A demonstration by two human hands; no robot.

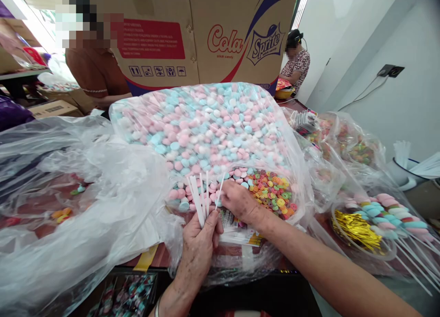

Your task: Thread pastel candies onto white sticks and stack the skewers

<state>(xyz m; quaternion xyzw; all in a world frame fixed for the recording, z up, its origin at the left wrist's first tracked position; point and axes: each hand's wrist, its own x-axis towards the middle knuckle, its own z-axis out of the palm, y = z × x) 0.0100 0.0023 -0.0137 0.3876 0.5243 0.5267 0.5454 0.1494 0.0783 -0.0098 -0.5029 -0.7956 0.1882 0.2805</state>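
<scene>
My left hand (198,243) is closed round a small bunch of white plastic sticks (198,199) that fan upward. My right hand (239,201) pinches one white stick (220,191) at the edge of that bunch. Both hands hover over the open mouth of a big clear bag of pink, blue and white candies (202,129). Small colourful ring candies (270,191) lie in the same opening, just right of my right hand. Printed paper packets (237,232) lie under my right wrist.
Crumpled clear plastic bags (85,188) cover the left side. Finished candy sticks (388,211) and gold twist ties (357,227) lie in a bowl at right. A large cardboard box (206,33) stands behind. One person sits behind the box at left, another at far right.
</scene>
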